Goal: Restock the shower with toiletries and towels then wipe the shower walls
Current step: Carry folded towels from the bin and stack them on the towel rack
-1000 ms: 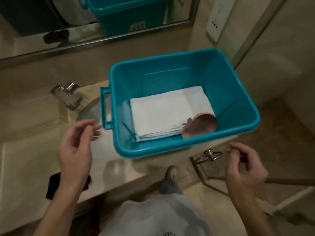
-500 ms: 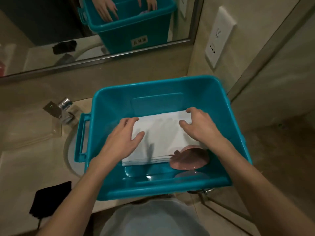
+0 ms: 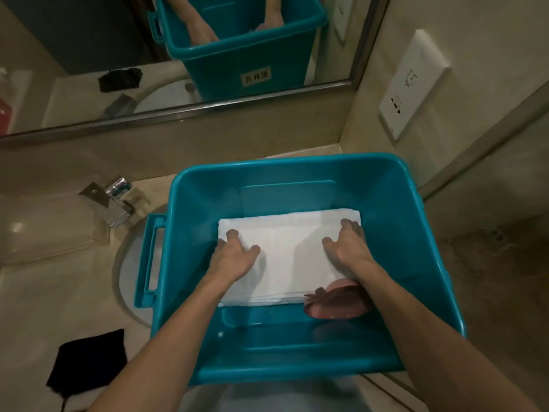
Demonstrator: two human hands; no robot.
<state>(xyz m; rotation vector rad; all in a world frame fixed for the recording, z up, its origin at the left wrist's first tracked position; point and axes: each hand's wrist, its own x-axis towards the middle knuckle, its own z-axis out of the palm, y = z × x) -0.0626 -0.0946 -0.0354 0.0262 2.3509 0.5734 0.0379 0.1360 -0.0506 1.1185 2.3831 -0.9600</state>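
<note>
Two hands on the folded towels (image 3: 285, 248) in the teal bin (image 3: 416, 233) on the worktop (image 3: 44, 307).
Left hand (image 3: 233, 258) and right hand (image 3: 349, 248) lie spread at opposite ends, each grip wide, nothing held. Towels look soft, light and floppy: best gripped under both ends, stack level.

One teal plastic bin (image 3: 395, 203) sits on the counter, with one stack of folded white towels (image 3: 288, 248) and one pink dish (image 3: 335, 304) inside it. Two hands, left (image 3: 234, 257) and right (image 3: 350, 248), rest on the towels. Left of the bin are one chrome tap (image 3: 111, 203) and one black cloth (image 3: 89, 367); behind it, one mirror (image 3: 89, 55); to its right, one wall socket (image 3: 411, 84).
</note>
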